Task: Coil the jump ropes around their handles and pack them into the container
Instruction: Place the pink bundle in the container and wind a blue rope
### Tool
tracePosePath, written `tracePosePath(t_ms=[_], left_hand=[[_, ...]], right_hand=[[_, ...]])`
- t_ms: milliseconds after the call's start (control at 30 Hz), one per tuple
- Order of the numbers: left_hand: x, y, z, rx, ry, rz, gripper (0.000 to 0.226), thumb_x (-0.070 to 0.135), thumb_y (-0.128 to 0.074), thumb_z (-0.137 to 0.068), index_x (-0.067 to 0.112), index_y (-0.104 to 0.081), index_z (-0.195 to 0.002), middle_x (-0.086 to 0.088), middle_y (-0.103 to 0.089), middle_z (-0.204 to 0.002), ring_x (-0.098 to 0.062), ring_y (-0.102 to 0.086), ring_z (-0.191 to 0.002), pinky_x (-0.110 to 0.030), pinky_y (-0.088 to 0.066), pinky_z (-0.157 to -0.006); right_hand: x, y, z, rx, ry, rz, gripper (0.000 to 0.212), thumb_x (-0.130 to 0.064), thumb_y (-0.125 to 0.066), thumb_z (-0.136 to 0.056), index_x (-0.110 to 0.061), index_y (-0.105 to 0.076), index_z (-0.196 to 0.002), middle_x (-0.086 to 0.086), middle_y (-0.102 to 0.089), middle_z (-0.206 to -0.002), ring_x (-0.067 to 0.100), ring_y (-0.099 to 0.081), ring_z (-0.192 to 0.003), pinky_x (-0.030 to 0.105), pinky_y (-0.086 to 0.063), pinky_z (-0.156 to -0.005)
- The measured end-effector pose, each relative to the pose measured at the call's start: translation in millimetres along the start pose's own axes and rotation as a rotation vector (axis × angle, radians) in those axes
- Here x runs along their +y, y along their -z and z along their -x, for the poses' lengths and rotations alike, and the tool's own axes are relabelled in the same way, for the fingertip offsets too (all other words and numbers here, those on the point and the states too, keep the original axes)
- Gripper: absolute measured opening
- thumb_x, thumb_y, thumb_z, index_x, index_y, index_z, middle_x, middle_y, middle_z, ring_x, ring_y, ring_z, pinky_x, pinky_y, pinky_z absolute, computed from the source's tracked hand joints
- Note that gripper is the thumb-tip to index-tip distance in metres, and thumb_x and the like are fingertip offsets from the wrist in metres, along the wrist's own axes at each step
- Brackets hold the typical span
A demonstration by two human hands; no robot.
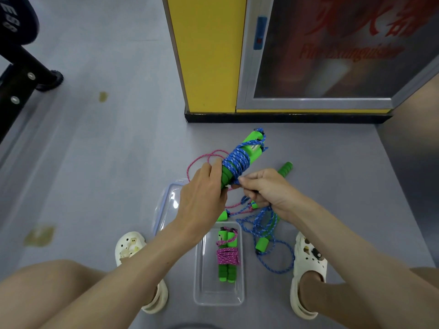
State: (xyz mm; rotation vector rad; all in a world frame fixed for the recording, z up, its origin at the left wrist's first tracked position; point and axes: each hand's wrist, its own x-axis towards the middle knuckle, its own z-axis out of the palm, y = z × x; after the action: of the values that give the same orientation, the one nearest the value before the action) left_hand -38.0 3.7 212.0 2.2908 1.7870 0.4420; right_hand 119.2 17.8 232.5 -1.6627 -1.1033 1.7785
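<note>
Held rope: a pair of bright green foam handles lies side by side, tilted up to the right at mid-frame. A blue speckled braided cord is wound tightly round their middle.
Left hand: the left hand reaches in from the lower left. Its fingers are curled round the lower end of the handles, just below the coil.
Right hand: the right hand has thumb and forefinger pressed together, pinching the blue cord at the coil's lower right edge. The other fingers are curled under; what they hold cannot be told.
Container: a clear rectangular plastic container stands on the grey floor at lower centre, between two cream perforated clogs.
Packed rope: a pink speckled cord bundle, wound round green handles, lies lengthwise inside the container.
Lid: a clear flat lid lies on the floor just upper left of the container, partly under the left forearm.
Loose ropes: a loose blue cord lies in loops just right of the container, with a short green handle among them. A loose pink cord loops on the floor behind the left hand. A ridged green handle shows beyond the right hand.
Background: a yellow pillar stands at top centre.
</note>
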Motion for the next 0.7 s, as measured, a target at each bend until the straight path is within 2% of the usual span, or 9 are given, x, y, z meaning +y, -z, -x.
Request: tracePosePath(t_ms=[100,167,233,300,467,567,633,700], left_hand=[[1,-7,2,0.001,-0.034,0.068,0.061,0.012,-0.064,-0.084,0.007,-0.039,-0.140,-0.009,-0.052,-0.104,-0.023,-0.054,-0.084,-0.030,-0.038,-0.049],[0,-12,4,0.022,-0.078,0.106,0.067,0.008,-0.065,-0.083,0.004,-0.036,-0.142,-0.012,-0.053,-0.112,-0.026,-0.056,-0.089,-0.032,-0.046,-0.052],[-2,-17,4,0.023,-0.134,0.102,0.069,0.005,-0.065,-0.083,0.000,-0.033,-0.144,-0.017,-0.050,-0.131,-0.030,-0.057,-0.107,-0.038,-0.056,-0.068],[-2,-21,4,0.003,-0.164,0.087,0.069,0.006,-0.064,-0.085,-0.003,-0.030,-0.145,-0.021,-0.041,-0.144,-0.034,-0.049,-0.124,-0.044,-0.054,-0.085],[0,-23,7,0.001,-0.236,0.125,0.068,0.006,-0.062,-0.086,-0.004,-0.027,-0.144,-0.024,-0.038,-0.144,-0.035,-0.044,-0.126,-0.043,-0.051,-0.093],[-4,-25,6,-0.003,-0.291,0.121,0.059,0.012,-0.046,-0.091,-0.004,-0.025,-0.144,-0.024,-0.037,-0.143,-0.035,-0.042,-0.127,-0.042,-0.047,-0.098],[-1,-23,6,-0.048,-0.292,0.191,0.059,0.022,-0.040,-0.094,0.000,-0.022,-0.145,-0.019,-0.033,-0.146,-0.031,-0.038,-0.130,-0.039,-0.043,-0.102],[3,-19,7,-0.141,-0.181,0.393,0.061,0.031,-0.047,-0.095,0.010,-0.023,-0.147,-0.008,-0.028,-0.147,-0.020,-0.031,-0.133,-0.032,-0.037,-0.107]], right_hand=[[-2,0,0,-0.013,0.029,-0.041,0.027,-0.019,-0.051,-0.098,-0.006,-0.061,-0.076,0.000,-0.044,-0.050,0.006,-0.023,-0.036,0.019,-0.020,-0.040],[-5,-1,1,-0.026,0.037,-0.060,0.033,-0.029,-0.054,-0.096,-0.012,-0.058,-0.068,0.002,-0.044,-0.052,0.007,-0.023,-0.036,0.019,-0.020,-0.040],[-7,-4,2,-0.015,0.036,-0.045,0.039,-0.042,-0.056,-0.092,-0.014,-0.056,-0.065,0.000,-0.045,-0.050,0.008,-0.024,-0.038,0.019,-0.020,-0.041],[-6,-5,2,0.025,0.030,-0.029,0.044,-0.050,-0.057,-0.088,-0.014,-0.053,-0.062,-0.001,-0.044,-0.047,0.009,-0.023,-0.039,0.019,-0.019,-0.040],[-3,-3,-1,0.113,-0.025,-0.090,0.049,-0.057,-0.058,-0.084,-0.013,-0.052,-0.064,0.000,-0.041,-0.045,0.011,-0.021,-0.041,0.022,-0.018,-0.041],[-2,-4,0,0.150,-0.044,-0.089,0.046,-0.053,-0.060,-0.085,-0.013,-0.051,-0.064,0.000,-0.040,-0.044,0.011,-0.020,-0.037,0.019,-0.018,-0.037],[-2,-4,0,0.190,-0.052,-0.095,0.043,-0.049,-0.062,-0.085,-0.012,-0.051,-0.064,0.000,-0.040,-0.042,0.011,-0.020,-0.036,0.019,-0.017,-0.037],[-3,-2,0,0.221,-0.060,-0.101,0.042,-0.045,-0.064,-0.084,-0.013,-0.051,-0.059,0.000,-0.039,-0.042,0.011,-0.020,-0.038,0.019,-0.017,-0.038]])
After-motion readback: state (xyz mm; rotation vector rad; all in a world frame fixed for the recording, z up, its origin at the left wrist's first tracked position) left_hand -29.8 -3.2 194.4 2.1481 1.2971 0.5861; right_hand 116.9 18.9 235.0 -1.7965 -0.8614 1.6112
